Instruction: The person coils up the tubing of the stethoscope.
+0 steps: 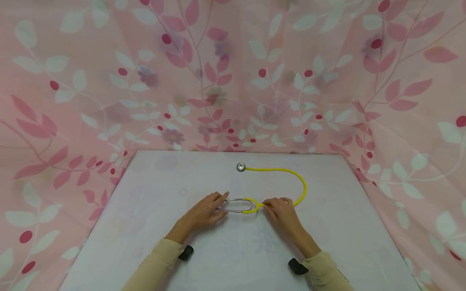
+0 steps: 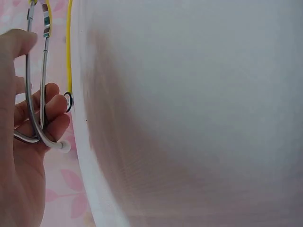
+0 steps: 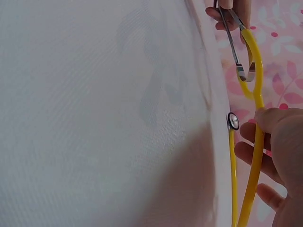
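Observation:
A yellow stethoscope [image 1: 305,188] is stretched across the white table, its tubing curving round on the right. Its round metal chest piece [image 1: 241,167] lies toward the back, facing up. With my left hand [image 1: 205,211] I hold the metal ear tubes [image 2: 43,80]; the left wrist view shows them running between thumb and fingers, with one pale ear tip [image 2: 65,146] in sight. My right hand [image 1: 285,216] pinches the yellow tubing [image 3: 257,156] between thumb and fingers, just beyond the fork. The second ear tip is hidden by the left hand.
The white-covered table [image 1: 236,254] extends to both sides and toward me. Pink leaf-patterned cloth [image 1: 233,81] hangs behind it and at both sides. A dark device sits at the left wrist [image 1: 186,253] and another at the right wrist [image 1: 297,266].

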A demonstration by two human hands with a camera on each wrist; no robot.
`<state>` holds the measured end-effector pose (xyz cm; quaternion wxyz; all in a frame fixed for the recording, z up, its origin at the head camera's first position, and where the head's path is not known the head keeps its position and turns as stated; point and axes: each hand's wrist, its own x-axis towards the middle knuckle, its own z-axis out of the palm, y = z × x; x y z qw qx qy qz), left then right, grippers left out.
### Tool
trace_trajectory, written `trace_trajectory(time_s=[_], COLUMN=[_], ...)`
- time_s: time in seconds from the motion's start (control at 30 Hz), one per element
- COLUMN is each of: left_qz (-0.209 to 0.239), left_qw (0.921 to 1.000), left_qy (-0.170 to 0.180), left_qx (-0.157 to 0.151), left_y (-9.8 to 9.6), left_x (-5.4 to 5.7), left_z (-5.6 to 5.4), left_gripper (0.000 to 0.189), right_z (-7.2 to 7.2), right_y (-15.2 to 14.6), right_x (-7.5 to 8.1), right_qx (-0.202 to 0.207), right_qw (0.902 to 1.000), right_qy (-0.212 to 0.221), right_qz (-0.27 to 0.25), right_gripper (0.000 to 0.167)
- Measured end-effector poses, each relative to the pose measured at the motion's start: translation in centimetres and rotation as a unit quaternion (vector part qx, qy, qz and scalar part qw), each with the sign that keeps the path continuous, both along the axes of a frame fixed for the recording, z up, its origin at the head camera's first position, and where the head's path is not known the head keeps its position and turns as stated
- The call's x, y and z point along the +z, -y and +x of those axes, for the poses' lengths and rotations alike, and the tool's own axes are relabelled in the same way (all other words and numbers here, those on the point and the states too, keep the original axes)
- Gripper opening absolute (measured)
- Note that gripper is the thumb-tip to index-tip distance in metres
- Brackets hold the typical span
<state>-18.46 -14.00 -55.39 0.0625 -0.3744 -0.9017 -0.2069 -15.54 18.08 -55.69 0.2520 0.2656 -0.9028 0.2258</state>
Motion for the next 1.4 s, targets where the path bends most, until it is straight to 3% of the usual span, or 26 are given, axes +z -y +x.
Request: trace_trajectory(time_s=[0.1, 0.33, 0.43, 0.57, 0.7, 0.97, 1.2, 1.4], left_qz=[0.008, 0.043, 0.039, 0.021, 0.013, 0.015, 0.031, 0.062], left_qw=[0.9999, 0.9988, 0.9991, 0.9996, 0.9997, 0.9985, 0.9958, 0.9918], left_qy=[-0.01, -0.01, 0.0, 0.01, 0.009, -0.002, -0.033, -0.04], left_qx=[-0.004, -0.021, -0.013, -0.013, -0.021, -0.052, -0.079, -0.105], left_y=[0.1, 0.4, 0.7, 0.8, 0.6, -0.9, -2.5, -3.5], left_x=[0.1, 0.1, 0.5, 1.0, 1.5, 2.2, 3.3, 4.6], left_z=[0.0, 0.0, 0.3, 0.6, 0.8, 1.3, 2.0, 2.4], left_gripper=[0.067, 0.074, 0.073, 0.07, 0.069, 0.071, 0.075, 0.079], right_z=[0.1, 0.2, -0.1, -1.2, -2.4, -4.5, -5.2, -5.8], right_y=[-0.1, -3.6, -5.9, -7.2, -6.4, -2.2, 1.2, 2.0], right_x=[0.0, 0.3, 0.4, 1.9, 4.0, 7.5, 8.7, 8.1], right_qx=[0.014, 0.031, 0.038, 0.062, 0.082, 0.146, 0.198, 0.244], right_qw=[0.9997, 0.9909, 0.9907, 0.9924, 0.9919, 0.984, 0.9736, 0.948], right_qy=[0.017, 0.131, 0.129, 0.092, 0.06, 0.057, 0.102, 0.186], right_qz=[0.004, -0.003, -0.019, -0.054, -0.076, -0.084, -0.05, -0.082], right_gripper=[0.021, 0.023, 0.024, 0.028, 0.028, 0.022, 0.021, 0.021])
